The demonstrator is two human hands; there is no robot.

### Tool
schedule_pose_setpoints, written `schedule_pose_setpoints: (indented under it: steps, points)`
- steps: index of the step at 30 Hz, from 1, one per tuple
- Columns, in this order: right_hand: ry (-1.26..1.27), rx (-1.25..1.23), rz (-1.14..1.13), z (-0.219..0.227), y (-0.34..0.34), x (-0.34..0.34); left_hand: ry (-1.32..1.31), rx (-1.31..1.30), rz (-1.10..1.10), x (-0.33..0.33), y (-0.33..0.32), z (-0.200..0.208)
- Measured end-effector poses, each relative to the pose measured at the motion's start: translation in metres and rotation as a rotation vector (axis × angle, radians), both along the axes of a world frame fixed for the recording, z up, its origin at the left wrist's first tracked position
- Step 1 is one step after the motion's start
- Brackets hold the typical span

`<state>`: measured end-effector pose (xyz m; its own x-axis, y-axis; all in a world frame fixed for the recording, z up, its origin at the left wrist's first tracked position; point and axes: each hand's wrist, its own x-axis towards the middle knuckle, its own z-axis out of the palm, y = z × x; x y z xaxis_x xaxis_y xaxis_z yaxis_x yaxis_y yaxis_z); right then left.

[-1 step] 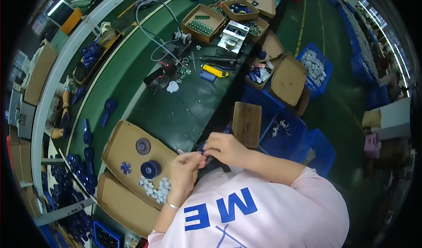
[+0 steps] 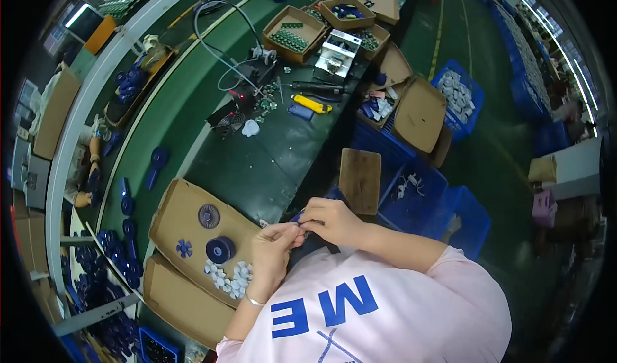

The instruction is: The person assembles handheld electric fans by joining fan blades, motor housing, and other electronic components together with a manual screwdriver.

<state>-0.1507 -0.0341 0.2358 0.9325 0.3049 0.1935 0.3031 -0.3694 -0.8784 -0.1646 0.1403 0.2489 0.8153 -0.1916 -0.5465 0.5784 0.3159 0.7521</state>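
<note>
Meeting beside the tabletop's (image 2: 257, 167) near edge, left hand (image 2: 275, 250) and right hand (image 2: 335, 221) pinch a mostly hidden dark-blue part (image 2: 297, 217); its long axis and heading cannot be told.

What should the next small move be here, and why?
Probably a slight adjustment by the right hand, with the left hand steadying: the two meet closely at a blue part, mostly hidden by fingers. Reaching for the white pieces in the tray seems premature, since both hands look busy.
</note>
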Motion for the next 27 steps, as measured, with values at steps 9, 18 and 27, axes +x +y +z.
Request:
schedule_pose_setpoints:
  steps: [9, 18, 27]
  points:
    - [0.154, 0.149, -0.287, 0.03, -0.012, -0.01, 0.076, -0.199, -0.089, 0.015, -0.009, -0.017]
    - [0.003, 0.08, -0.274, 0.019, -0.016, -0.011, 0.114, -0.261, -0.188, 0.019, -0.014, -0.019]
    - [-0.028, 0.051, -0.338, 0.021, -0.035, -0.018, 0.102, -0.202, -0.285, 0.029, -0.037, -0.014]
